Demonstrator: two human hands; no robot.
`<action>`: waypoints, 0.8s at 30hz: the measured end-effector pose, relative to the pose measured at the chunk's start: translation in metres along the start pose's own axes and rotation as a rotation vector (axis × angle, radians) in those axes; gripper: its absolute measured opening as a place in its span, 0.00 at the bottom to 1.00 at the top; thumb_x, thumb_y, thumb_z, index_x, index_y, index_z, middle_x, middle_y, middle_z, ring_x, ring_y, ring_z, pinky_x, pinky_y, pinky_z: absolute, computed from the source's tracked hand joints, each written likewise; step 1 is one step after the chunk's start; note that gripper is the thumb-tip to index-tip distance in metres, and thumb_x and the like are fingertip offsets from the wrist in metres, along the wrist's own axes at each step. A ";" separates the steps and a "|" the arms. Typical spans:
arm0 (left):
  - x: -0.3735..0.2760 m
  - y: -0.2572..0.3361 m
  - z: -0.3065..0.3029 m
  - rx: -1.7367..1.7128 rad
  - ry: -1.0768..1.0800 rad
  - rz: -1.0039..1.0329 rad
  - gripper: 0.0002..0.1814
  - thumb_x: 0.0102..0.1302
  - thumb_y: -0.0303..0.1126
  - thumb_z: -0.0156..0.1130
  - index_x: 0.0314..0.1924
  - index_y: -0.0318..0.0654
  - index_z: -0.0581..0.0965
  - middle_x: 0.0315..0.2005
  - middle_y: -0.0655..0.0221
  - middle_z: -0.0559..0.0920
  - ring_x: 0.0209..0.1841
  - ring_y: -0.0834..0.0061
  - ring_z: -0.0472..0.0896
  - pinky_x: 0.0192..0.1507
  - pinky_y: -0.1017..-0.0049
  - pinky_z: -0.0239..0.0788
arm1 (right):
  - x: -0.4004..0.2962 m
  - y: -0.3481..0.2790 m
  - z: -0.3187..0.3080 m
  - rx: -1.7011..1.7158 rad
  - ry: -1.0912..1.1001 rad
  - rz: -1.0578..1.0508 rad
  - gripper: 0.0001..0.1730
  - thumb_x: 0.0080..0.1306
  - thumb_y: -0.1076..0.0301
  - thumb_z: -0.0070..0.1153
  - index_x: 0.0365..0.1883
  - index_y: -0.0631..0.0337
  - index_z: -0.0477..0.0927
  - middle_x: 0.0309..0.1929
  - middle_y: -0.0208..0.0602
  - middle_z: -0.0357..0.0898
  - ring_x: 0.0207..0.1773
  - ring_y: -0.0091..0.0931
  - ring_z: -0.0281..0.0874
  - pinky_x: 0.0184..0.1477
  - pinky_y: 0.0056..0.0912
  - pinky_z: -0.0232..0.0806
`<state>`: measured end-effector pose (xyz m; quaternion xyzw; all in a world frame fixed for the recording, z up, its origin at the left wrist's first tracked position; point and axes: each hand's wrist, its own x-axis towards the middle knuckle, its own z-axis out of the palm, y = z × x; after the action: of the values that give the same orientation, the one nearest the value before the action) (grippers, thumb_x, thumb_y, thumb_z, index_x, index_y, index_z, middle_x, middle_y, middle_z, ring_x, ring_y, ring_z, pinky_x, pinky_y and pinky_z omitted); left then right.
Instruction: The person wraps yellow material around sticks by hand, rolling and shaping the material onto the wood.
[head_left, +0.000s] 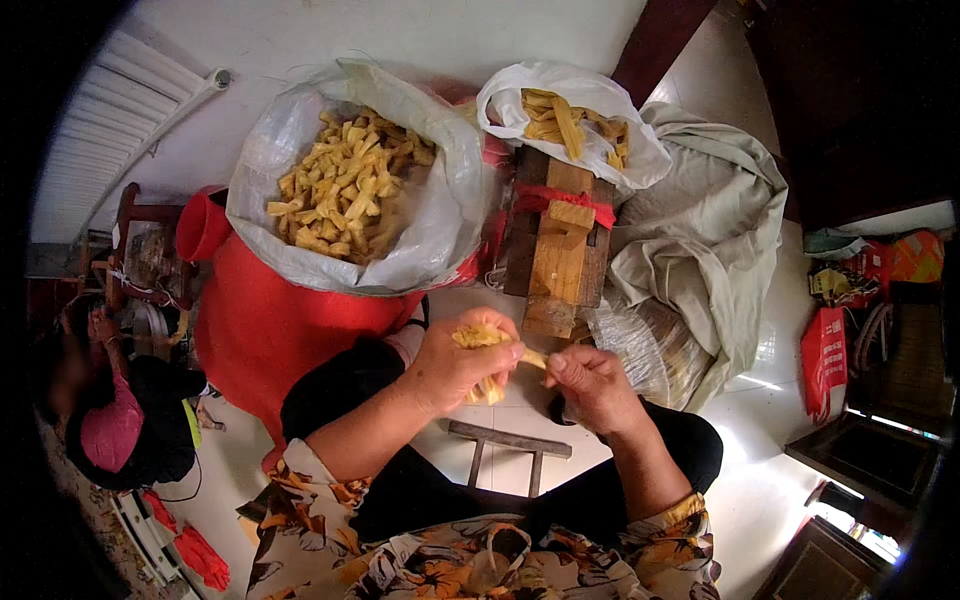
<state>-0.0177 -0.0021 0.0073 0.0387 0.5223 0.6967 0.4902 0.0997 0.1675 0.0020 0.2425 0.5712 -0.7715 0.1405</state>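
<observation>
Above my lap, my left hand is closed around a bundle of yellow, folded dried strips, possibly bean curd or a plant material. My right hand pinches the end of one strip that stretches across from the bundle. Beyond my left hand stands a big white plastic sack, its top rolled down, full of short knotted yellow pieces. A smaller white plastic bag holds long flat yellow strips. In front of it is a wooden block device bound with red cloth.
Grey-green cloth drapes over a plastic-wrapped bundle at right. A red cloth hangs below the sack. Another person sits at far left. A wooden stool bar lies between my knees. Red bags stand far right.
</observation>
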 end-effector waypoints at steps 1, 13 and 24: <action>0.004 0.004 0.001 0.045 0.017 0.032 0.08 0.59 0.25 0.59 0.40 0.33 0.73 0.22 0.69 0.75 0.21 0.81 0.73 0.21 0.80 0.66 | 0.001 -0.001 -0.001 -0.031 0.101 -0.058 0.12 0.66 0.61 0.55 0.31 0.62 0.77 0.22 0.21 0.71 0.23 0.12 0.61 0.24 0.16 0.54; 0.077 -0.028 -0.017 0.362 0.428 0.093 0.10 0.61 0.39 0.61 0.38 0.43 0.76 0.28 0.75 0.76 0.27 0.82 0.71 0.26 0.75 0.66 | 0.060 0.002 -0.028 -0.811 0.740 -0.337 0.17 0.61 0.55 0.56 0.38 0.58 0.75 0.31 0.49 0.79 0.35 0.46 0.77 0.37 0.47 0.68; 0.004 -0.026 -0.012 0.402 0.164 0.126 0.11 0.65 0.30 0.52 0.39 0.29 0.77 0.37 0.66 0.78 0.38 0.80 0.75 0.43 0.78 0.66 | 0.025 0.016 0.018 -0.832 0.282 -1.107 0.11 0.56 0.64 0.59 0.31 0.57 0.71 0.22 0.38 0.71 0.27 0.38 0.75 0.25 0.40 0.65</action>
<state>-0.0101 -0.0082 -0.0198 0.1116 0.6853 0.6087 0.3840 0.0827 0.1468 -0.0202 -0.0595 0.8708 -0.4087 -0.2668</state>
